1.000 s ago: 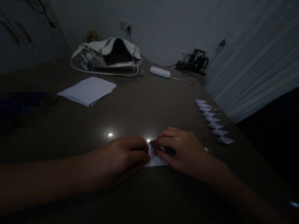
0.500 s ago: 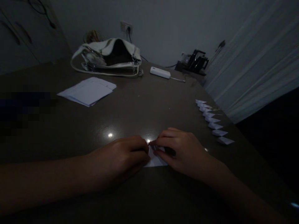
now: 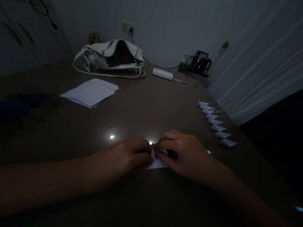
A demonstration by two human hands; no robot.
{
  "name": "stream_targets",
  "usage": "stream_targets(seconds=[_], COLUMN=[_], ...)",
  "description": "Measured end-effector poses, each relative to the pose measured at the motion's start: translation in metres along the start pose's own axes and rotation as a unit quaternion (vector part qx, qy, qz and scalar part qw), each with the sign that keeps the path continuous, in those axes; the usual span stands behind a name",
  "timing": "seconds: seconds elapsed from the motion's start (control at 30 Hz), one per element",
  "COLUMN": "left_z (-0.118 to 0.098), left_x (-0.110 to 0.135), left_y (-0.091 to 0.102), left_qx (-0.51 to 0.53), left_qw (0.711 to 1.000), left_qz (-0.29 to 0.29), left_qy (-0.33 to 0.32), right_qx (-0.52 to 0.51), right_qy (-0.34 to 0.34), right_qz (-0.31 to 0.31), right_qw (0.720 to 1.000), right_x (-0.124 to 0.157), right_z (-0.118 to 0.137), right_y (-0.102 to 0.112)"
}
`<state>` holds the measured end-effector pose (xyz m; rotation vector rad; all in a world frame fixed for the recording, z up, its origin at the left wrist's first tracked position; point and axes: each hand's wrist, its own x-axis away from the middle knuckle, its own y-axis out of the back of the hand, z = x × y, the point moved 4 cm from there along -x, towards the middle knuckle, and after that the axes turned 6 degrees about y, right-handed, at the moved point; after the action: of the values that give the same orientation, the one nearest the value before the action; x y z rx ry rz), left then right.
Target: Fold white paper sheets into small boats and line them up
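A small white folded paper (image 3: 157,161) lies on the dark table (image 3: 146,107) close to the near edge. My left hand (image 3: 123,160) rests on its left side with the fingers curled and pressed down on it. On its right side, my right hand (image 3: 183,154) pinches the paper's top corner between thumb and forefinger. Most of the paper is hidden under the two hands. The fingertips of both hands meet above the paper.
A row of several small folded paper pieces (image 3: 216,123) runs along the table's right edge. A stack of white sheets (image 3: 90,92) lies at the left. A white handbag (image 3: 111,56), a white power bank (image 3: 162,73) and a black kettle (image 3: 197,63) stand at the back.
Almost nothing has moved. My right hand's fingers have shifted slightly on the paper's top corner; the left hand stays pressed on it.
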<state>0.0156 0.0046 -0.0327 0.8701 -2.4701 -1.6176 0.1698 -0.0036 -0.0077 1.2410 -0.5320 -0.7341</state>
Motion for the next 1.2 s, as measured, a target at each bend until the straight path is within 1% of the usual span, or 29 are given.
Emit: stream_targets(seconds=[0.17, 0.3, 0.37, 0.5, 0.6, 0.8, 0.9, 1.0, 1.1, 1.2], left_z=[0.0, -0.001, -0.002, 0.002, 0.008, 0.014, 0.013, 0.011, 0.011, 0.013], left_x=[0.0, 0.0, 0.0, -0.004, -0.007, -0.008, -0.009, -0.011, -0.013, -0.015], left_y=[-0.001, -0.001, 0.0, 0.006, 0.007, 0.004, 0.006, 0.009, 0.011, 0.011], left_qx=[-0.009, 0.006, 0.027, 0.062, 0.035, -0.037, -0.084, -0.133, -0.152, -0.149], left_qw=[1.0, 1.0, 1.0, 0.997, 0.997, 0.995, 0.993, 0.989, 0.987, 0.987], left_qz=[0.009, 0.011, 0.005, -0.03, -0.045, -0.031, -0.025, -0.017, -0.017, -0.018], left_qy=[0.003, 0.007, 0.007, 0.019, 0.047, 0.089, 0.083, 0.064, 0.049, 0.053], right_qx=[-0.002, -0.01, -0.018, -0.035, -0.049, -0.065, -0.062, -0.061, -0.062, -0.062], right_qy=[-0.005, -0.031, -0.042, -0.073, -0.091, -0.092, -0.09, -0.089, -0.086, -0.084], right_qz=[-0.014, -0.016, -0.017, -0.016, -0.016, -0.015, -0.013, -0.011, -0.008, -0.004], right_qw=[1.0, 0.999, 0.999, 0.997, 0.995, 0.994, 0.994, 0.994, 0.994, 0.995], right_x=[-0.001, -0.001, -0.001, -0.001, -0.001, 0.0, -0.001, -0.001, -0.001, -0.001], right_z=[0.0, 0.0, 0.0, -0.001, -0.002, -0.004, -0.004, -0.003, -0.003, -0.002], right_y=[-0.002, -0.003, -0.003, -0.002, -0.002, -0.003, -0.003, -0.002, -0.002, -0.002])
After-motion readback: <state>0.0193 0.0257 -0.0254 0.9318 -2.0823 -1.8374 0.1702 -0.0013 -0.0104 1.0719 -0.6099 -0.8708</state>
